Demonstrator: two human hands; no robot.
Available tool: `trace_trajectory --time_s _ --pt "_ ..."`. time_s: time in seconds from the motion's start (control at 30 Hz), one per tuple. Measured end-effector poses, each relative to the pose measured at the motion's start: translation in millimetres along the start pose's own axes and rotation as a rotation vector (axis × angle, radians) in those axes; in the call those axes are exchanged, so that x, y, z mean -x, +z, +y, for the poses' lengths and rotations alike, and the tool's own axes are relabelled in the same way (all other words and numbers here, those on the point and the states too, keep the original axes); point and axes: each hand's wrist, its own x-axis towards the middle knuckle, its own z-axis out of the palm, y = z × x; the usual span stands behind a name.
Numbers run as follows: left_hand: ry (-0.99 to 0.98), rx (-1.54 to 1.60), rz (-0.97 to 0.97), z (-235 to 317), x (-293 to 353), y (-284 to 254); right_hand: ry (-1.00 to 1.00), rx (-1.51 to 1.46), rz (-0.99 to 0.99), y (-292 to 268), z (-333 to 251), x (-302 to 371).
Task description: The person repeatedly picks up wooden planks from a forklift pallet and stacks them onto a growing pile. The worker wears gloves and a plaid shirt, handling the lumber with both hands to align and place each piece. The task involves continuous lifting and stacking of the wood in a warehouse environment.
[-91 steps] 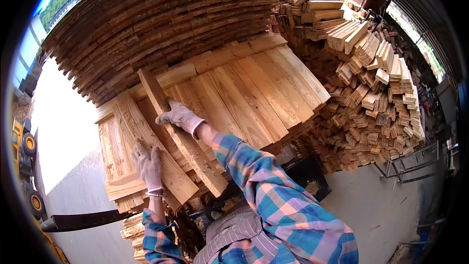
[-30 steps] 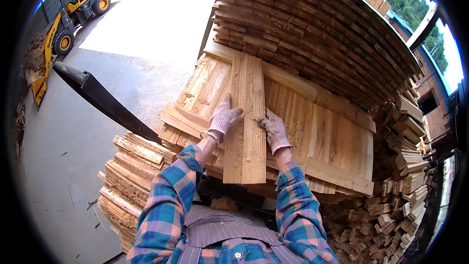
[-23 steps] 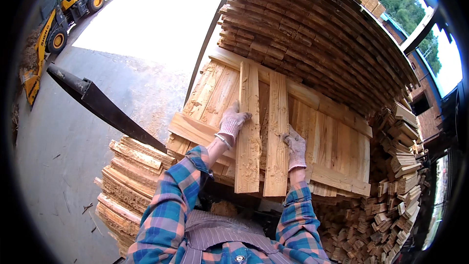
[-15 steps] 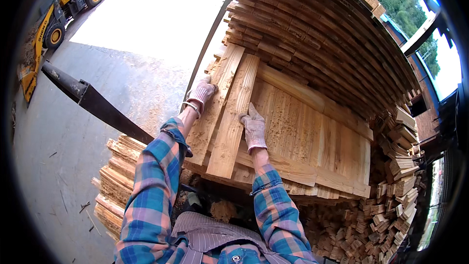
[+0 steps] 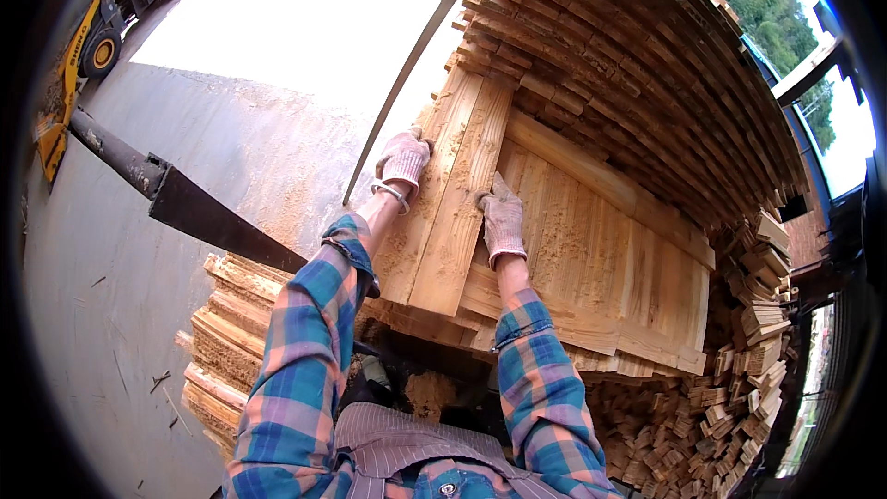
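Head view shows two boards [image 5: 458, 212] abutting — left hand [image 5: 403, 161] and right hand [image 5: 504, 221] at their outer edges, each grip's closure unclear.

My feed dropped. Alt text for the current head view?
A gloved left hand and right hand flank two boards lying side by side at the left end of a low board stack. A taller stack rises behind; a yellow loader stands upper left.

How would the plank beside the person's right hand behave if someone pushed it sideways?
The plank is probably stiff, as it shows no clear sag. Its broad, flat shape makes it likelier to slide than roll. Pushed leftward, it would probably bear against the neighbouring plank, since their long edges appear to meet.
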Motion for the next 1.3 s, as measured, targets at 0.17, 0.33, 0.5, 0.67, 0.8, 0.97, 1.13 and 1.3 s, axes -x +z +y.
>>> trace_trajectory --time_s 0.17,0.33,0.5,0.67,0.8,0.97,1.13,1.3 --pt "-0.076 0.091 -0.200 -20 61 -38 -0.191 0.731 -0.121 -7 -15 22" --pt "-0.236 -0.046 -0.141 -8 74 -43 -0.374 0.879 -0.243 -16 13 11" --pt "-0.336 -0.039 -0.137 4 76 -41 -0.330 1.045 -0.207 -27 31 0" --pt "-0.232 -0.122 -0.009 -8 68 -31 -0.592 1.307 -0.508 -18 20 -15" --pt "-0.044 -0.289 0.506 3 107 5 -0.556 1.242 -0.411 -27 35 -51" --pt "0.308 0.309 0.680 -55 290 0 -0.244 1.207 -0.534 -28 7 -47" --pt "-0.647 0.562 0.191 -239 454 78 -0.323 0.514 -0.583 -9 -71 139" --pt "-1.133 0.851 0.513 -427 551 192 0.199 0.458 -1.040 34 86 293"
